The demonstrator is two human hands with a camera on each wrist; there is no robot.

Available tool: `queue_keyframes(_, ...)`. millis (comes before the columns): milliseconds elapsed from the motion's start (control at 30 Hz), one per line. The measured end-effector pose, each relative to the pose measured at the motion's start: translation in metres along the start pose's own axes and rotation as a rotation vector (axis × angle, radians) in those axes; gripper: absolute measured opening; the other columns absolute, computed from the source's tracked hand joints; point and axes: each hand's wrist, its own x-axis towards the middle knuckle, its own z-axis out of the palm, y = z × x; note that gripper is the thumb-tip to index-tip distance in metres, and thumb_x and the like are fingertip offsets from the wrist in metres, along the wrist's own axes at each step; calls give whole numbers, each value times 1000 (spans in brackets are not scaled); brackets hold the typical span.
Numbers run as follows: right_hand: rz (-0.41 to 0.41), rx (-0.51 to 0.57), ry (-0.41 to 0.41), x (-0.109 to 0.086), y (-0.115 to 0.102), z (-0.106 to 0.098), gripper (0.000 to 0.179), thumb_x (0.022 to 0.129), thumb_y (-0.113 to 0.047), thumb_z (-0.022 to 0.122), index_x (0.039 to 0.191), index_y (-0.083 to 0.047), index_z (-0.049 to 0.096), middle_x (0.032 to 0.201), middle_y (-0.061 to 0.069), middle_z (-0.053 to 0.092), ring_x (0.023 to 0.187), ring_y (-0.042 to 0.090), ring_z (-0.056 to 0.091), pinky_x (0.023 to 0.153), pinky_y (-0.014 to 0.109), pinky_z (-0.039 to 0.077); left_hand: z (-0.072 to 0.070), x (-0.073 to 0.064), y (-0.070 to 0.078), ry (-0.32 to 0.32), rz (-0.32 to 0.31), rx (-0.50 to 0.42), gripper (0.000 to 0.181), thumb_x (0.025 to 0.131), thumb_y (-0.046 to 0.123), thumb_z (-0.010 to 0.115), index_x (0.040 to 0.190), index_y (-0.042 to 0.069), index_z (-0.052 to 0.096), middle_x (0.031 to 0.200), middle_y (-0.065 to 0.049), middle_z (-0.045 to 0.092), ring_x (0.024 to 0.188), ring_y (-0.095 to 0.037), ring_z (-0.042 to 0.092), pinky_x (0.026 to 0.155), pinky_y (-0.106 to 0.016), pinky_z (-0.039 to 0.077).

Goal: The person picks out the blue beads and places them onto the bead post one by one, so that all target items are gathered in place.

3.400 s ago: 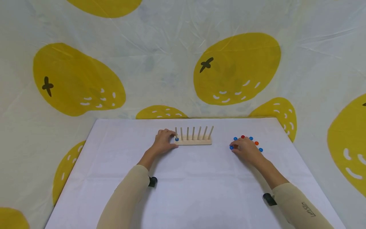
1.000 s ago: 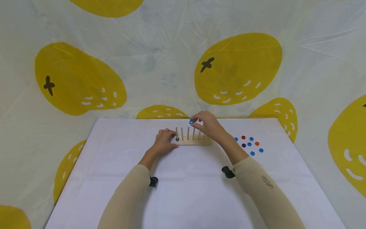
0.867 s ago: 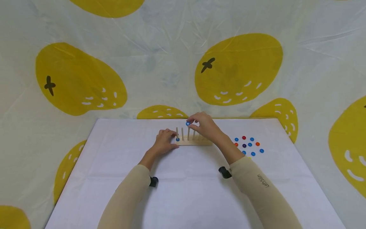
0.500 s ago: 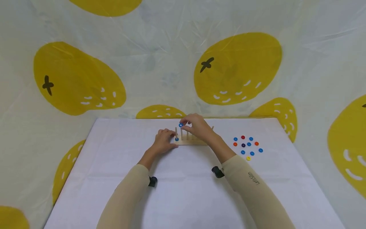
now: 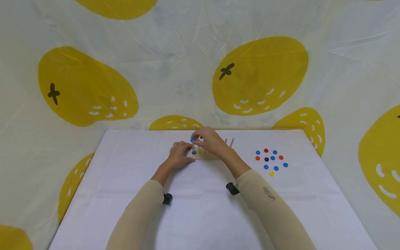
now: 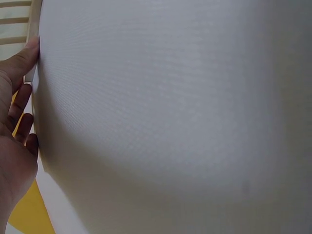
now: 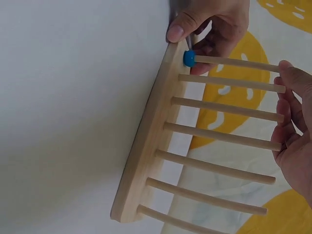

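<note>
A wooden peg rack (image 5: 206, 157) with a row of upright pegs stands near the table's far side. My left hand (image 5: 179, 155) grips its left end, thumb on the near face and fingers behind, as the right wrist view shows. One blue bead (image 7: 189, 58) sits at the foot of the leftmost peg (image 7: 239, 63). At the top of that same peg, my right hand (image 5: 210, 141) pinches another blue bead (image 5: 192, 139) between thumb and fingers. In the right wrist view this held bead is hidden behind the thumb. The other pegs carry nothing.
Loose beads lie to the right on the white table (image 5: 200, 215): several blue ones, a red bead (image 5: 266, 150), two orange, a dark purple bead (image 5: 266, 159) and a yellow bead (image 5: 272, 174). A fruit-print cloth (image 5: 175, 76) hangs behind the table.
My right hand has picked a blue bead from the loose group and carried it left along the peg tops to the leftmost peg. My left hand has stayed at the rack's end.
</note>
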Motion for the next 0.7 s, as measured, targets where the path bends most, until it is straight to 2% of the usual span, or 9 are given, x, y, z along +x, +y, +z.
queue_keyframes(333, -25, -12, 12, 0, 2, 3, 19, 94, -18, 77, 109, -7, 78, 98, 5, 77, 99, 30, 67, 90, 40, 52, 0, 0, -2, 2, 0, 4, 52, 83, 35, 88, 127, 17, 68, 126, -5, 61, 128, -29, 42, 110, -50, 36)
queue_keyframes(700, -12, -39, 16, -2, 3, 2, 18, 93, -18, 78, 108, -9, 78, 98, 3, 77, 95, 25, 66, 89, 39, 51, 1, 1, -2, -6, -5, 15, 55, 83, 35, 88, 130, 16, 67, 126, -4, 61, 129, -29, 42, 110, -51, 36)
